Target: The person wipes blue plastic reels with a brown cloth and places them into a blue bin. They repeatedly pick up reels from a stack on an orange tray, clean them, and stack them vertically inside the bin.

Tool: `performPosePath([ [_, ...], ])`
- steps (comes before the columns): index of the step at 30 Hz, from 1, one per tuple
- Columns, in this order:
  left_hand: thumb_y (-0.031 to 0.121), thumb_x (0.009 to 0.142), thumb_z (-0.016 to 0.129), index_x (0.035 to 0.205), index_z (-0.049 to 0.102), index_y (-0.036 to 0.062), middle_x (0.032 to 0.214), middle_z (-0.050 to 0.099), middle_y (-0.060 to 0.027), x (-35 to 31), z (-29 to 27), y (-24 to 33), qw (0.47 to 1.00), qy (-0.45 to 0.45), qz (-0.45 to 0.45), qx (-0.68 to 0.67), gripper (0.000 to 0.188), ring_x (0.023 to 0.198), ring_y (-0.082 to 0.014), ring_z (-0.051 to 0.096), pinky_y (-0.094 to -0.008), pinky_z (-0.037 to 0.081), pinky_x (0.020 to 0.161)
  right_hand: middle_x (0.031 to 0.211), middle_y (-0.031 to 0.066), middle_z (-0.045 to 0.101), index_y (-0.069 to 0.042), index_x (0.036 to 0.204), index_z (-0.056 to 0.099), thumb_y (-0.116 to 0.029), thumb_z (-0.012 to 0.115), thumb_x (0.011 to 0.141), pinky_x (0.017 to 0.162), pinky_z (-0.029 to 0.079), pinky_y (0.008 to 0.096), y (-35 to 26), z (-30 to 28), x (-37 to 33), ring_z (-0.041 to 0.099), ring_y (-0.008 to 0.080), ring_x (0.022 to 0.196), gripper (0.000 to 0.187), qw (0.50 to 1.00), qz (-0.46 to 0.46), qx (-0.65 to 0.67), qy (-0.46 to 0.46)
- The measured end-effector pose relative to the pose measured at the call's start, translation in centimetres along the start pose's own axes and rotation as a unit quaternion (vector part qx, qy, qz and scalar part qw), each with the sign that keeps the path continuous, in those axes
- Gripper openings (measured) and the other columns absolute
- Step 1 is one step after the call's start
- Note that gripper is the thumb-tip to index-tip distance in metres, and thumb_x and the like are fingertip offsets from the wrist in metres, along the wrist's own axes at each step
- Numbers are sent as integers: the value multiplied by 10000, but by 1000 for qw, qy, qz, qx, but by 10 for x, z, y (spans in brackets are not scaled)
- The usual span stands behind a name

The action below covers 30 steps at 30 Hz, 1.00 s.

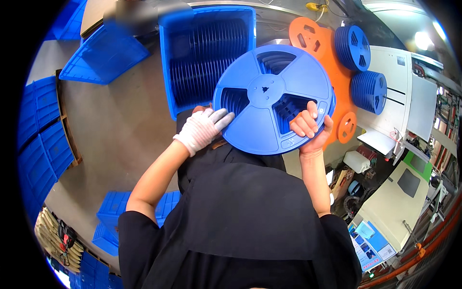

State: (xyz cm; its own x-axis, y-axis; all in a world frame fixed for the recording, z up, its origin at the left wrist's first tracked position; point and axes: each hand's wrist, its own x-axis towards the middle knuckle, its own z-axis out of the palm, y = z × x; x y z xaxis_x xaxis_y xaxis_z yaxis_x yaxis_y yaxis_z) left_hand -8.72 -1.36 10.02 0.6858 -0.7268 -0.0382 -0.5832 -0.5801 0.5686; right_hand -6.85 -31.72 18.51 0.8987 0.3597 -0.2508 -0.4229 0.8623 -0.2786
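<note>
Far L: blue crates (38, 118) stacked on the floor side; nearer in, an open blue bin (207, 9) holding a row of dark discs (207, 53), on edge & close together; its near edge lies close to the L hand (199, 130), so elbow/wrist clearance there looks tight.

L hand: pale glove, fingers laid along the L rim of the blue reel stack (272, 99); thumb side partly hidden, so can't tell if it pinches or merely steadies; for a good hold, spread fingers over several rims, not just the top flange (a lone top flange would probably let the lower ones slide).

Centre: the stack is in front of the torso, top face up toward the head cam, several layers visible thru the cut-out windows; windows look roughly lined up; worth squaring the rims before any shift, judging that skewed layers would snag.

R hand (312, 129): bare, closed on the stack at lower R, fingers in a window, thumb round the outer rim; firm hook, but prob. best to share load w/ the L palm & hold the stack level; mind fingertips against window edges.

Far R: orange round-ended plate (333, 72) just behind the stack; two more blue reel stacks (368, 91) beyond, near a white cabinet (397, 74); watch rim clearance on that side.
</note>
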Motion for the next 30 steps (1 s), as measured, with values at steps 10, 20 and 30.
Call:
performPosePath([
  [10,90,945,563,1129,612,67,817,600,11,-38,-15,-4,716,67,-272,-640,192,654,-48,537,-201,446,575,849,92,586,23,1184,550,-293,550,920,760,476,386,-29,3,11,545,227,784,412,970,-16,-157,186],
  [20,217,846,734,1186,565,17,1055,621,-102,-64,31,-38,445,262,-238,-823,428,1035,-210,594,-344,471,949,692,25,494,-38,1025,586,-273,546,920,660,434,339,-29,-34,-32,469,160,647,260,961,-28,-111,251],
  [30,203,866,714,1199,552,19,1074,623,-104,-47,43,-44,425,268,-254,-826,413,1036,-209,597,-326,489,926,668,14,483,-50,1017,589,-259,562,894,640,419,324,-31,-44,-41,465,147,625,244,955,-45,-111,271],
])
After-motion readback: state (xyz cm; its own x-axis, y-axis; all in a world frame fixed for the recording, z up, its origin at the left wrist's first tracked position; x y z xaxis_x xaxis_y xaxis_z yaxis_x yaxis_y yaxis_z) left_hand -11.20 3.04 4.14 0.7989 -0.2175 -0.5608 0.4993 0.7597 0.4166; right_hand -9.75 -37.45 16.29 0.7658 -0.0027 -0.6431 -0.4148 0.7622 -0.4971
